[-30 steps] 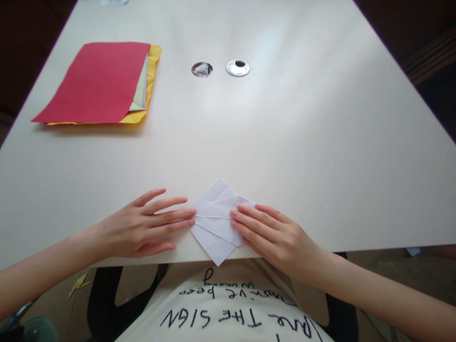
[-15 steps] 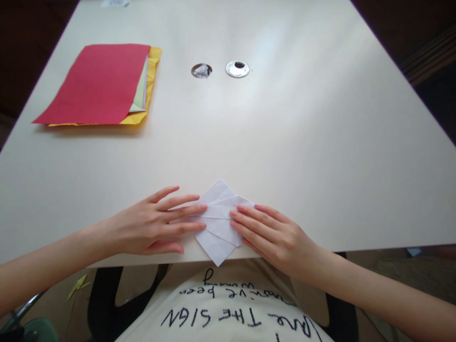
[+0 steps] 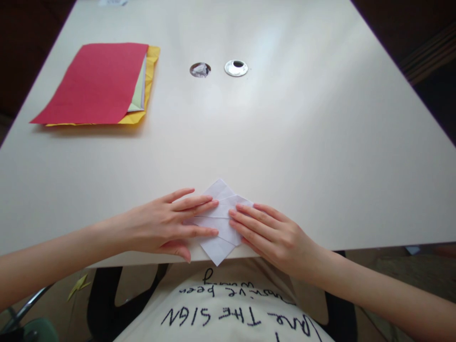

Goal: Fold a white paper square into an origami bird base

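Observation:
A folded white paper [image 3: 218, 249] with several crease lines lies flat at the near edge of the white table [image 3: 302, 156], one corner pointing away and one toward me. From the left, my left hand [image 3: 171, 223] rests with spread fingers over the paper's left part, its thumb near the table edge. My right hand [image 3: 272, 232] lies flat on the right part, fingers extended side by side, tips near the paper's middle. Both palms face down, and neither hand grasps the sheet.
A red sheet [image 3: 96, 83] lies on yellow paper [image 3: 153, 61] at the back left. Beyond the middle are a round hole [image 3: 200, 70] and a metal-rimmed one [image 3: 235, 68]. Below the table edge are chair arms [image 3: 103, 304] and a yellow-green folded paper [image 3: 77, 286] on the floor.
My left hand has slid a little to the right, its fingertips reaching further over the white paper. My right hand and the paper have hardly moved.

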A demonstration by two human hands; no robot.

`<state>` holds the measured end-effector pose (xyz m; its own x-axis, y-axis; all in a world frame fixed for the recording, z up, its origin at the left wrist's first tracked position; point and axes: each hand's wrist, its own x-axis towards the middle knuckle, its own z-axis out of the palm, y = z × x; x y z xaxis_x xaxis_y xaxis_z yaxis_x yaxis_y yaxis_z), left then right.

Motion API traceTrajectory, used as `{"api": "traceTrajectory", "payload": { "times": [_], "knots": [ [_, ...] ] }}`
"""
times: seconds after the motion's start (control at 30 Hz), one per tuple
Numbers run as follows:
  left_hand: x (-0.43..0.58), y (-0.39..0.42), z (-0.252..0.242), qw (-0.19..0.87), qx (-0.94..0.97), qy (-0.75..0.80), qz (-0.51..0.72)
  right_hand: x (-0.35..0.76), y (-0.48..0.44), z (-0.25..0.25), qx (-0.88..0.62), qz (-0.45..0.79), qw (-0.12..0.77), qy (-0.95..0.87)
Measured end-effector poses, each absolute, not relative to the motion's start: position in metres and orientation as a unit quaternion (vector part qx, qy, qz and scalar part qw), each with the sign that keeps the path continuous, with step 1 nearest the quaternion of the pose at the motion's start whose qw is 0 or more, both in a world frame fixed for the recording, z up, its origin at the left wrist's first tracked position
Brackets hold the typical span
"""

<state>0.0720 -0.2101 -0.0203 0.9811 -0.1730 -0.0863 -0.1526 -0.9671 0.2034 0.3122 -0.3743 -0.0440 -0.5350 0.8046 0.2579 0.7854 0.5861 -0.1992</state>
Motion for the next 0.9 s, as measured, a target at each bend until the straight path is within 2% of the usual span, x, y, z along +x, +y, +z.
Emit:
{"api": "traceTrajectory", "payload": {
  "times": [0.57, 0.9],
  "knots": [
    [0.099, -0.224, -0.019, 0.177, 0.978, -0.082, -0.072, 0.312, -0.373, -0.045, -0.45, 0.027, 0.17, -0.876],
    [0.11, -0.222, -0.01, 0.176, 0.975, -0.09, -0.103, 0.312, -0.374, -0.046, -0.45, 0.024, 0.176, -0.875]
  ]
}}
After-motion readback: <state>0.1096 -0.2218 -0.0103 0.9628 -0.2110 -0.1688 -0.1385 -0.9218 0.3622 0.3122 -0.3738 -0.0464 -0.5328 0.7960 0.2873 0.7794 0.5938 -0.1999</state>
